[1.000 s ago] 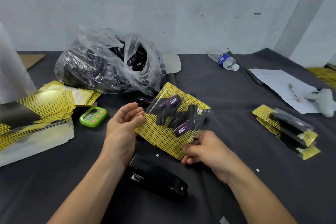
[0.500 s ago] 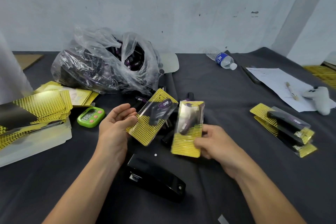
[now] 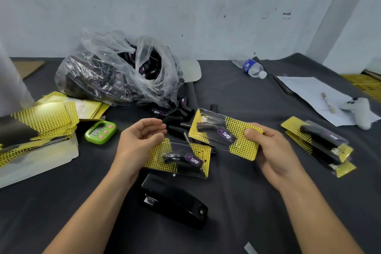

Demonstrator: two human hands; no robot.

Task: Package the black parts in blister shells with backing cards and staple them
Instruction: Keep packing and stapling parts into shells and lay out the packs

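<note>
My right hand [image 3: 272,150] pinches the right end of a packaged part [image 3: 224,134]: yellow dotted card, clear blister, black part with a purple TAPER label. A second package [image 3: 179,158] lies lower, its left edge against the heel of my left hand [image 3: 140,142], whose fingers curl loosely above it around nothing. The black stapler [image 3: 175,198] sits just below that package. Loose black parts [image 3: 177,117] spill from a clear plastic bag [image 3: 119,74] behind my hands. Finished packages [image 3: 321,144] are piled at the right.
Stacked yellow backing cards [image 3: 37,126] and pale blister shells [image 3: 41,163] lie at the left beside a green timer [image 3: 100,132]. A water bottle [image 3: 252,68], a paper sheet [image 3: 309,88] with a pen [image 3: 327,103] and a white controller [image 3: 358,111] sit far right.
The two packages, held together a second ago, have been pulled apart. My right hand carried one to the right and turned it level; the other dropped flat below my left hand's fingers.
</note>
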